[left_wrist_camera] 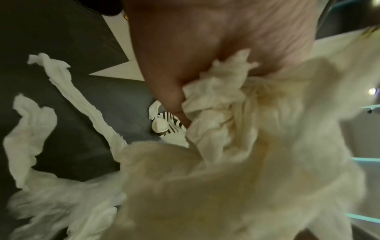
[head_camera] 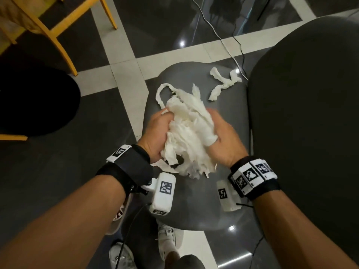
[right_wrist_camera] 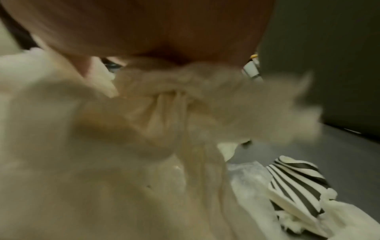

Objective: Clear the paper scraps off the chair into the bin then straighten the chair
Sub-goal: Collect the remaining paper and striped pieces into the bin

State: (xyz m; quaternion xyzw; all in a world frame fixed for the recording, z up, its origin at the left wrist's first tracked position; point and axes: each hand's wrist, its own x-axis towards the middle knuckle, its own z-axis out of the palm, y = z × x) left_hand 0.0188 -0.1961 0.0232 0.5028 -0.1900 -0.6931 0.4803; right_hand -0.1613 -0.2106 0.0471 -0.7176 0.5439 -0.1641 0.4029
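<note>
A grey chair seat (head_camera: 229, 117) carries torn white paper scraps. My left hand (head_camera: 158, 131) and right hand (head_camera: 223, 140) squeeze a big wad of scraps (head_camera: 188, 131) between them over the middle of the seat, fingers curled into the paper. The left wrist view shows the wad (left_wrist_camera: 236, 146) bunched under the left hand (left_wrist_camera: 174, 65); in the right wrist view the wad (right_wrist_camera: 123, 146) fills the frame under the right hand (right_wrist_camera: 144, 27). A twisted loose strip (head_camera: 223, 84) lies apart at the seat's far right. A thin loop of paper (head_camera: 161, 94) trails from the wad. No bin is in view.
The chair's dark backrest (head_camera: 310, 113) rises on the right. A yellow wooden chair (head_camera: 58, 33) stands far left. Cables (head_camera: 229, 47) run over the tiled floor beyond the seat. A black-and-white striped piece (right_wrist_camera: 298, 183) lies under the paper. My shoes (head_camera: 167, 241) are below.
</note>
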